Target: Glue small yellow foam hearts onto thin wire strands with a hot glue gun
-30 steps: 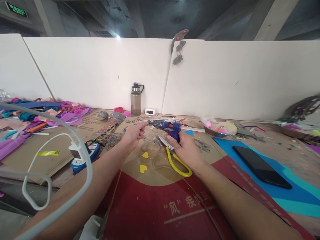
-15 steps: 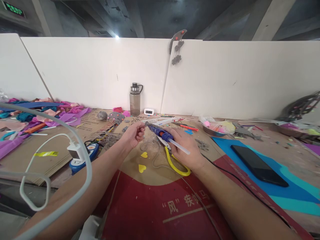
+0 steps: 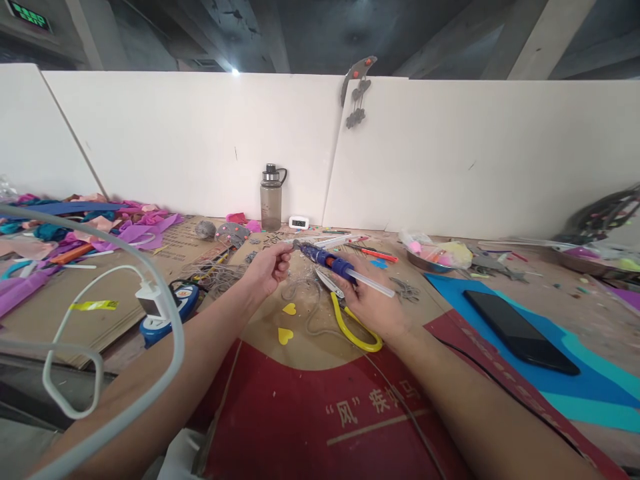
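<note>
My right hand (image 3: 373, 303) grips a blue hot glue gun (image 3: 327, 259) with a clear glue stick (image 3: 373, 284) poking out of its back. The nozzle points left towards my left hand (image 3: 267, 267), which is closed in a pinch on a small piece at the nozzle tip; I cannot make out what it is. Yellow-handled scissors (image 3: 353, 327) lie on the cardboard just under my right hand. Two yellow hearts (image 3: 287, 323) lie beside a loop of grey cord (image 3: 313, 313).
A grey water bottle (image 3: 271, 198) and small white clock (image 3: 299, 223) stand by the white wall panel. A black phone (image 3: 520, 330) lies on blue foam at right. Coloured scraps (image 3: 75, 230) pile at left, near a white charger and cable (image 3: 150, 300). A bowl (image 3: 435, 257) holds pompoms.
The glue gun has tilted in my right hand so its glue stick now points back to the right and down. My left hand stays pinched at the nozzle.
</note>
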`<state>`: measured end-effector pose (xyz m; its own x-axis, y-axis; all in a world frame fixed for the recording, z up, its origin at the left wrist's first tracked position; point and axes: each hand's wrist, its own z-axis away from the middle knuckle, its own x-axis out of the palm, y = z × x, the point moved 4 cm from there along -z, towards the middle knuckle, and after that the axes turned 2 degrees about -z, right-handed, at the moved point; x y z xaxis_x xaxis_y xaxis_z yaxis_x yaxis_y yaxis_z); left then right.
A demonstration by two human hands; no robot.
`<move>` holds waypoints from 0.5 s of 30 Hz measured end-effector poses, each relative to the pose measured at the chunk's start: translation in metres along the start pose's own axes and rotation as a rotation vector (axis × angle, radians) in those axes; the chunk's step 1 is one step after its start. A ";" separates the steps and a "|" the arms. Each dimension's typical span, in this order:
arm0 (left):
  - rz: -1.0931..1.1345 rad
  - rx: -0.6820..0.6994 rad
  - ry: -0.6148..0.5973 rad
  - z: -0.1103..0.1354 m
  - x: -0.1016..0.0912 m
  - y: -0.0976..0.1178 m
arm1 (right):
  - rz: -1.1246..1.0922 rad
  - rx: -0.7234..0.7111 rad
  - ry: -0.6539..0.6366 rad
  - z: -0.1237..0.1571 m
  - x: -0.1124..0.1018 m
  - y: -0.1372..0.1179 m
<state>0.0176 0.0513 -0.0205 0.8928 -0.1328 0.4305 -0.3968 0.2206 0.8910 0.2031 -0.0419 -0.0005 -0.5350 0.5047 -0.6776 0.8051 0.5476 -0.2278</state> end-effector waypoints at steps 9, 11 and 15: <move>-0.021 0.052 0.032 0.003 0.002 0.002 | 0.004 0.015 -0.038 -0.001 0.001 -0.002; -0.024 0.054 0.047 0.003 0.001 0.002 | -0.021 0.034 -0.032 0.000 0.001 0.000; -0.029 0.040 0.059 0.002 0.000 0.001 | -0.051 0.055 0.020 0.000 0.001 0.001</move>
<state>0.0167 0.0500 -0.0199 0.9145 -0.0812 0.3964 -0.3779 0.1787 0.9084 0.2040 -0.0411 -0.0014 -0.5803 0.4904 -0.6502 0.7892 0.5357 -0.3004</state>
